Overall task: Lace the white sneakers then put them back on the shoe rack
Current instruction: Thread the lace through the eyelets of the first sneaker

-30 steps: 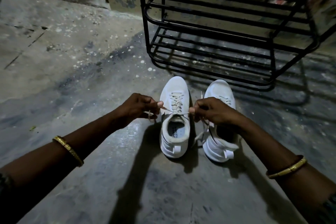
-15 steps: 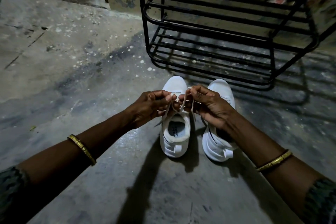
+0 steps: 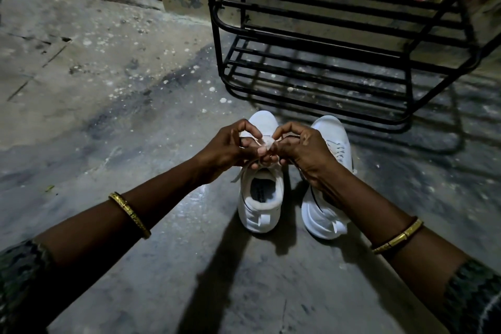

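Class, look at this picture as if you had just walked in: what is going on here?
A person sits on a concrete floor with two white sneakers in front of them. Both hands, the left hand and right hand, meet over the left sneaker and pinch its lace, apparently tying it. The right sneaker stands beside it, untouched. Neither is on the black shoe rack just beyond; the shelves in view hold nothing.
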`<state>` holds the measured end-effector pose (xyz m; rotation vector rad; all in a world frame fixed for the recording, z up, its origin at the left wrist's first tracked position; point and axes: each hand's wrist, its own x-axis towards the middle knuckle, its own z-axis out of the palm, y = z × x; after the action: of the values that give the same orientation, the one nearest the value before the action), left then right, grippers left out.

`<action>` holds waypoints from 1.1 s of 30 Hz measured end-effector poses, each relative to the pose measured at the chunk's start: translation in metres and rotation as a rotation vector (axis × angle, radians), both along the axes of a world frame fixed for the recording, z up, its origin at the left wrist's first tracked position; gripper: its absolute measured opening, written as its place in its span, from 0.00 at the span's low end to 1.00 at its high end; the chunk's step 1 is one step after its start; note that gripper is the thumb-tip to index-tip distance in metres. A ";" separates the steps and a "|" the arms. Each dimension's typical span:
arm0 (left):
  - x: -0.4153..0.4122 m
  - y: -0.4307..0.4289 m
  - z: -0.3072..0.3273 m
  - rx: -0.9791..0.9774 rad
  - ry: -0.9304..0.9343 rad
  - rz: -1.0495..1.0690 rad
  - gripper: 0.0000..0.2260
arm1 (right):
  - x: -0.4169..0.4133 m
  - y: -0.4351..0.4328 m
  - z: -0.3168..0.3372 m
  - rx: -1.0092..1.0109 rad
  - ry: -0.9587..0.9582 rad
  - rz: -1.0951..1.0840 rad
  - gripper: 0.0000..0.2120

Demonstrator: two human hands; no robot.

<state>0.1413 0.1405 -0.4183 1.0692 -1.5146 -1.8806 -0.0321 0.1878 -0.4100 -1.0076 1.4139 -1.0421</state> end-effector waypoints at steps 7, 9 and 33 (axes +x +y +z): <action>-0.001 0.000 0.007 -0.058 -0.065 -0.085 0.11 | -0.002 -0.003 0.011 -0.217 0.375 0.230 0.14; -0.002 0.001 0.005 -0.065 -0.069 -0.029 0.08 | -0.003 -0.004 0.011 -0.223 0.384 0.248 0.15; -0.014 0.019 -0.001 -1.265 -0.801 0.127 0.06 | 0.006 -0.004 0.031 0.286 0.013 -0.090 0.06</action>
<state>0.1274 0.1591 -0.4195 1.1674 -2.3759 -0.0760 -0.0257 0.1841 -0.3791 -0.7499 1.5786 -0.8680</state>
